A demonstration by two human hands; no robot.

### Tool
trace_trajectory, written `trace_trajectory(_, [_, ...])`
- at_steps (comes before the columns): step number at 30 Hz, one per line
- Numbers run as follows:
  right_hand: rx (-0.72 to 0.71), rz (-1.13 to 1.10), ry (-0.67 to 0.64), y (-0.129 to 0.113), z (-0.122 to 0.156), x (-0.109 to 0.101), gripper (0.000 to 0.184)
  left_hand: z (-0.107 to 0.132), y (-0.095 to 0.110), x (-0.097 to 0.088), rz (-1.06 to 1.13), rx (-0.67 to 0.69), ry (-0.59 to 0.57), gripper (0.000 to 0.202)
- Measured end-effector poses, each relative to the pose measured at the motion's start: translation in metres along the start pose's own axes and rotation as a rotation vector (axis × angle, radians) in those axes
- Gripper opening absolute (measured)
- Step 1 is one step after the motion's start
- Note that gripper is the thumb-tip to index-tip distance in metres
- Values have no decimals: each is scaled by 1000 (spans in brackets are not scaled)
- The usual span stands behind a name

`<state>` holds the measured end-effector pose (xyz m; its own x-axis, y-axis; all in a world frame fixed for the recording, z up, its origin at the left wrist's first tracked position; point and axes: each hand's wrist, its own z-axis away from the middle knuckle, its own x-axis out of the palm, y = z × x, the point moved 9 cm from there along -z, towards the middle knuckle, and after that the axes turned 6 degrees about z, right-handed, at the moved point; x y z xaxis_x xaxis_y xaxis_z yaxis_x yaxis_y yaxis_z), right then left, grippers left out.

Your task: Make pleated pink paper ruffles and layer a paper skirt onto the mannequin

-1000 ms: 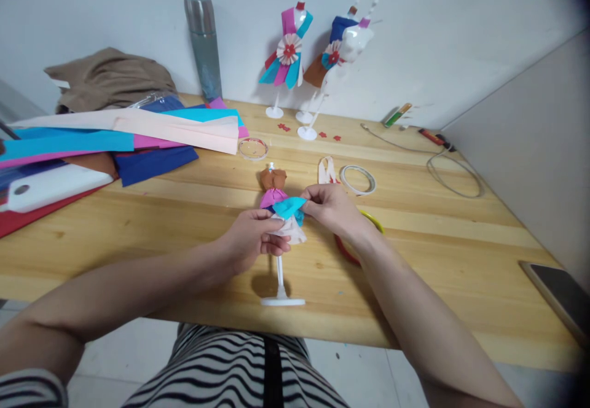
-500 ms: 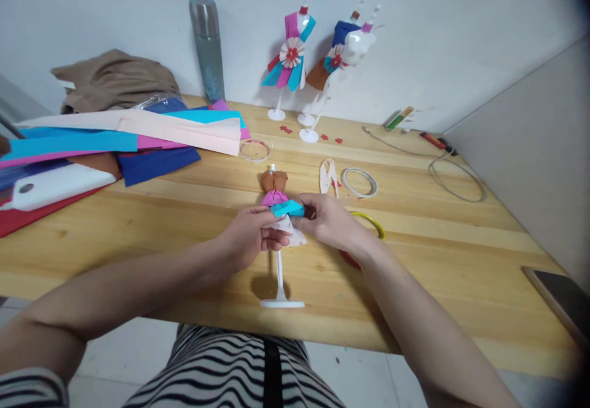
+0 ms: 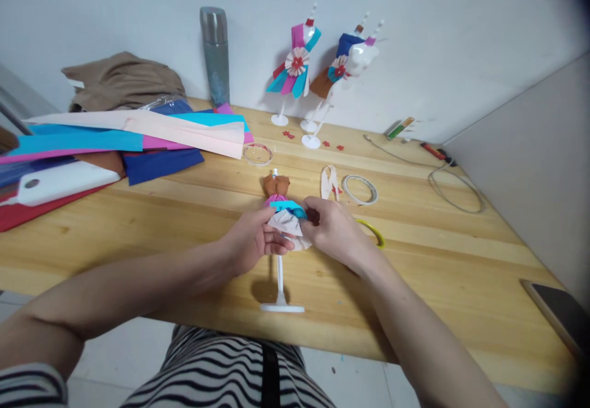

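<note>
A small dress-form stand [image 3: 280, 282] stands upright near the table's front edge. It wears a brown top [image 3: 276, 185], a pink band below it, and a blue strip [image 3: 288, 206] over a pale pink skirt piece [image 3: 286, 222]. My left hand [image 3: 253, 236] pinches the left end of the blue strip between thumb and forefinger, its other fingers curled under the skirt. On the other side my right hand [image 3: 334, 230] is closed on the strip's right end; its fingertips are partly hidden.
Three dressed forms stand by the wall, one with a rosette [image 3: 297, 62]. Coloured paper sheets [image 3: 184, 128], a brown cloth [image 3: 126, 79] and a flask [image 3: 215, 58] lie left and behind. A tape roll [image 3: 360, 190], yellow-handled tool [image 3: 372, 233], cable [image 3: 433, 180] and phone [image 3: 555, 313] are right.
The blue strip now lies flatter across the waist, and more of the pale pink skirt shows beneath it. My right hand has shifted slightly down. The view has tilted a little.
</note>
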<state>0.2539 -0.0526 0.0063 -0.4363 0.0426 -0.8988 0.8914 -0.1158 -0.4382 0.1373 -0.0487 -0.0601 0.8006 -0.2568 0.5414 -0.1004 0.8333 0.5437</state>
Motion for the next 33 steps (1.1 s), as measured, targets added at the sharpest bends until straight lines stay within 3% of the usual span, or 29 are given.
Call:
trace_trajectory(6, [9, 18, 15, 2, -1, 0, 10, 2, -8, 0, -78, -33, -87, 27])
trace_trajectory(11, [-40, -44, 50, 2, 1, -8, 8, 15, 7, -12, -244, -4, -19, 27])
trace_trajectory(14, [-221, -68, 197, -17, 17, -31, 3, 24, 28, -24, -441, 129, 48, 14])
trace_trajectory(17, [-467, -20, 265, -42, 41, -40, 6, 31, 63, -27, -750, 491, 103, 12])
trace_trajectory(20, [-578, 102, 225, -46, 57, -26, 15, 41, 82, -8, -1152, 930, 63, 18])
trace_trajectory(23, [-568, 150, 289, -29, 62, -12, 25, 38, 76, 11, -1454, 1124, 22, 28])
trace_trajectory(26, [-497, 115, 466, -7, 62, -9, 25, 27, 69, 29, -1590, 1146, -32, 34])
trace_trajectory(33, [-344, -32, 600, 11, 50, -3, 13, 5, 69, 52, -1584, 1092, -140, 18])
